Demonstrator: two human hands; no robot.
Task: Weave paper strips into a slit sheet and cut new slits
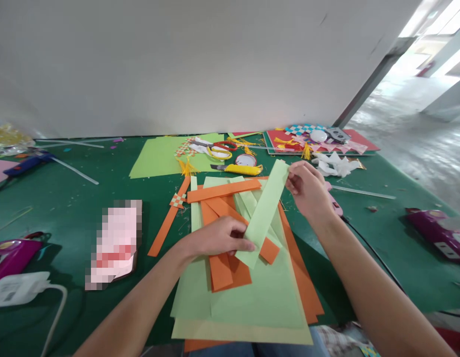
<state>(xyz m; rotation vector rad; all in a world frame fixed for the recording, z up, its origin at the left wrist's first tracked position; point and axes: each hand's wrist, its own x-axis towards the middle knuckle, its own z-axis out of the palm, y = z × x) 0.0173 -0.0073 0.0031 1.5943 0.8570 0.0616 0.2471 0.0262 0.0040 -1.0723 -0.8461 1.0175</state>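
Observation:
A light green paper strip (pixel 266 210) is held slantwise above a paper pile, its far end to the right. My left hand (pixel 224 235) pinches its near end, thumb on top. At the far end, the fingers of my right hand (pixel 306 186) close on its right edge. Beneath lie folded orange paper strips (pixel 220 270) and large light green sheets (pixel 252 310), with more orange paper (pixel 299 270) showing at the right side. Left of the pile rests an orange strip (pixel 165 230) with a small checkered woven piece (pixel 178 200) on it.
Behind the pile lie a yellow utility knife (pixel 243 169), scissors (pixel 218 148), a round tin (pixel 246 160) and bright green sheets (pixel 153 156). A phone (pixel 116 243) lies left. Purple devices (pixel 440 233) flank the green table, and a black cable (pixel 374 255) runs on the right.

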